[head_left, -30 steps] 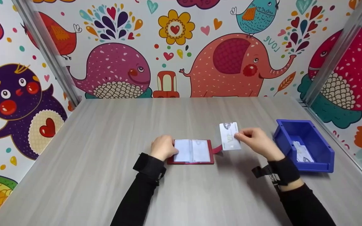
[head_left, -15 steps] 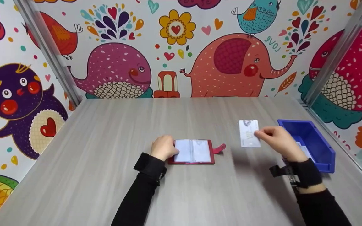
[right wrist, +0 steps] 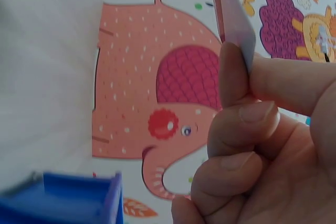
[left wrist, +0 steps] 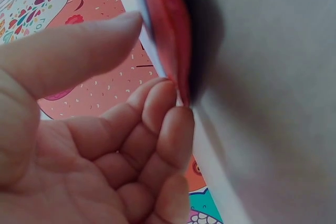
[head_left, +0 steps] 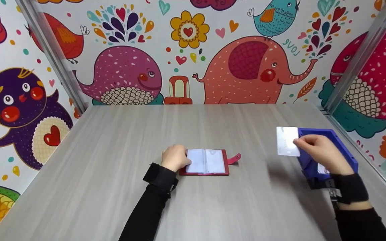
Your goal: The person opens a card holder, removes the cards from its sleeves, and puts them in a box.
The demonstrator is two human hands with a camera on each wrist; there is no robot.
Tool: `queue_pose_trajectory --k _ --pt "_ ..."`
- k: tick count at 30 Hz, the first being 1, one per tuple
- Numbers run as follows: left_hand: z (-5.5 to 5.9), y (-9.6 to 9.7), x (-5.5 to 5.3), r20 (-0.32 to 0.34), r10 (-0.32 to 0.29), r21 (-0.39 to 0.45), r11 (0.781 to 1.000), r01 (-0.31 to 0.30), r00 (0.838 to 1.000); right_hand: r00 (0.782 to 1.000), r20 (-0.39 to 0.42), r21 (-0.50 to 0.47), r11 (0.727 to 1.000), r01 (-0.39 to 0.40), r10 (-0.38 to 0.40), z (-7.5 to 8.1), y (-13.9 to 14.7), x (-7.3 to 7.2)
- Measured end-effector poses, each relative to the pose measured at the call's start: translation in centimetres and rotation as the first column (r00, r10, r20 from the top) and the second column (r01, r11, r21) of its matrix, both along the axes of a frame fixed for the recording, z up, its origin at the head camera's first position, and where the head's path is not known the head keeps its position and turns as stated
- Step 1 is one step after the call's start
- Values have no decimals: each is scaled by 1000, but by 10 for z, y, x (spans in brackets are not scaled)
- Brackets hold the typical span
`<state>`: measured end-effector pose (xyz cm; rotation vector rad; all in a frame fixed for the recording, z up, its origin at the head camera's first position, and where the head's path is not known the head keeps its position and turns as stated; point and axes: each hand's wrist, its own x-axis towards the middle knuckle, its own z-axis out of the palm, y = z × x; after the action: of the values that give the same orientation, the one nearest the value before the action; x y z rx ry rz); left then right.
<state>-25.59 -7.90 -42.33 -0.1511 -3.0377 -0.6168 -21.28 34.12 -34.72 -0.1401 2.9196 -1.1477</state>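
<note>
A small red card holder [head_left: 227,164] lies spread open on the table, with clear sleeves [head_left: 195,161] and a pink snap strap [head_left: 235,158] sticking out to the right. My left hand [head_left: 173,157] grips its left edge; in the left wrist view, the thumb [left wrist: 105,45] rests on the inner face and the curled fingertips meet the edge of the red cover [left wrist: 176,30]. Raised above the table on the right, a white card [head_left: 285,142] is pinched by its right edge between thumb and forefinger of my right hand [head_left: 323,152]. The right wrist view shows the card [right wrist: 236,19] nearly edge-on.
Behind my right hand stands a blue plastic bin [head_left: 327,132], partly covered by the hand and wrist strap. A white card [head_left: 322,168] shows inside it. Wall panels with cartoon animals [head_left: 243,70] border the table [head_left: 139,127] at the back and sides.
My right hand has carried the white card rightward, from beside the strap to the bin's left edge. The strap now shows fully. My left hand and the card holder stay put.
</note>
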Motion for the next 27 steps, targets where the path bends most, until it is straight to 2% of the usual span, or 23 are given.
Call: queue_pose_trajectory --k 12,18,27 --pt "0 0 1 -1 6 1 1000 -6 1000 991 113 100 993 62 -73 5 55 1" --pt "0 0 1 2 3 -3 1000 -3 1000 982 157 97 991 89 -104 1 77 3" --pt "1 0 2 9 7 8 1000 -7 1000 981 70 152 974 168 -181 -11 94 5"
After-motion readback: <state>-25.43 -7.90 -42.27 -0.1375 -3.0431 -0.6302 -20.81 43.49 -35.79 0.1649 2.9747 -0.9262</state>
